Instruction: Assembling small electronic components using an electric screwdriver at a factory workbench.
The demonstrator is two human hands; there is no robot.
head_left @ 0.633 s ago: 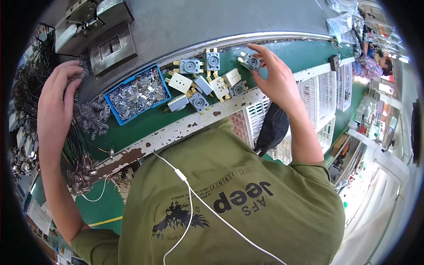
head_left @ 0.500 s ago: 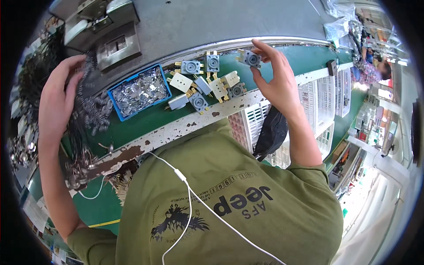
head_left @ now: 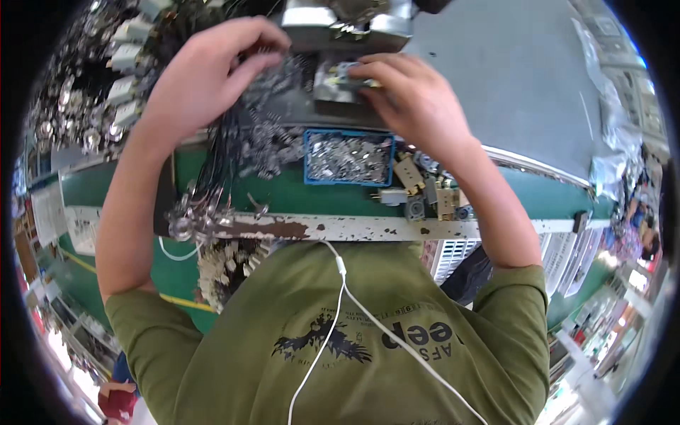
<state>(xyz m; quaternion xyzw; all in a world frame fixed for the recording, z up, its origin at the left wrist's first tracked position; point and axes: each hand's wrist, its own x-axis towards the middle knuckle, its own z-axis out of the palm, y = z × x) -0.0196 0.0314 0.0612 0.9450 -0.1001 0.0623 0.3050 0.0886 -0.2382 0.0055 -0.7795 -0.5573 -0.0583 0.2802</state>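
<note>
My right hand (head_left: 421,95) grips a small grey block with brass tabs (head_left: 349,76), blurred and partly covered by the fingers. It is at a shiny metal fixture (head_left: 331,91) at the front of a machine. My left hand (head_left: 205,74) is curled in a loose pinch left of the fixture, beside a pile of small coil springs (head_left: 273,142). Whatever is between its fingertips, if anything, is too small and blurred to name. Below both hands sits a blue tray (head_left: 306,157) full of small metal pieces. Several similar blocks (head_left: 409,174) lie right of the tray, some behind my right forearm.
Dark wires with metal ends (head_left: 202,216) hang over the bench's worn white front edge (head_left: 354,229). At the far left are heaped wired parts (head_left: 85,117). A grey metal surface (head_left: 510,78) extends right of the machine. Plastic crates (head_left: 453,256) stand below the edge.
My right hand has carried the grey block from the right side of the bench to the metal fixture. My view has turned, and my left hand's fingertips have come closer together.
</note>
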